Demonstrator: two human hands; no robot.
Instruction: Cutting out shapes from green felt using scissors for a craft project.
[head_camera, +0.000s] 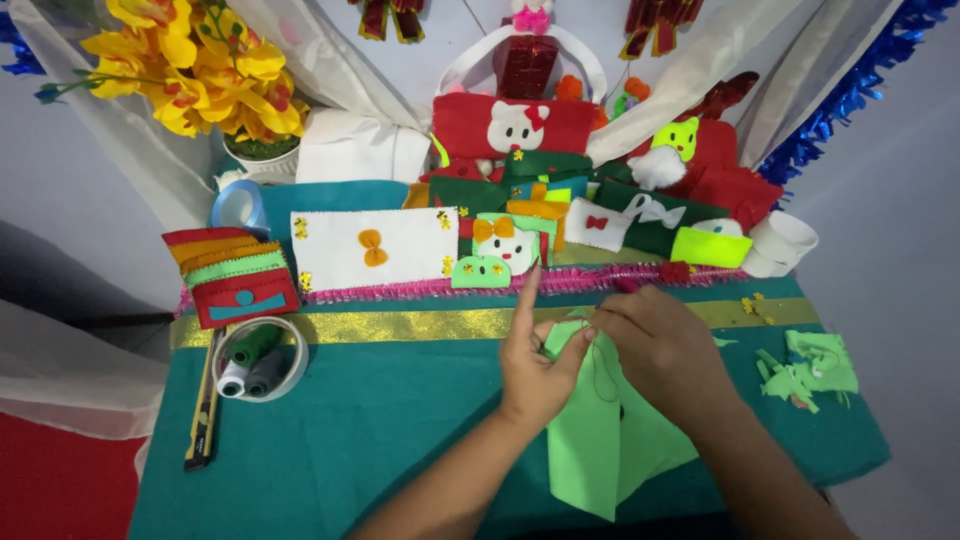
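A light green felt piece (600, 440) lies on the teal tablecloth (380, 420) in front of me. My left hand (535, 365) pinches its upper edge between thumb and fingers, with the index finger pointing up. My right hand (665, 350) grips the same edge from the right, fingers curled; a thin dark thread loops down over the felt beneath it. Whether a needle is in the fingers cannot be seen.
Green felt scraps (815, 370) lie at the right. A tape ring holding thread spools (255, 360) and a utility knife (205, 415) sit at the left. Felt wallets (235, 275), a white felt pouch (375, 248) and several felt crafts line the back, with yellow flowers (200, 65).
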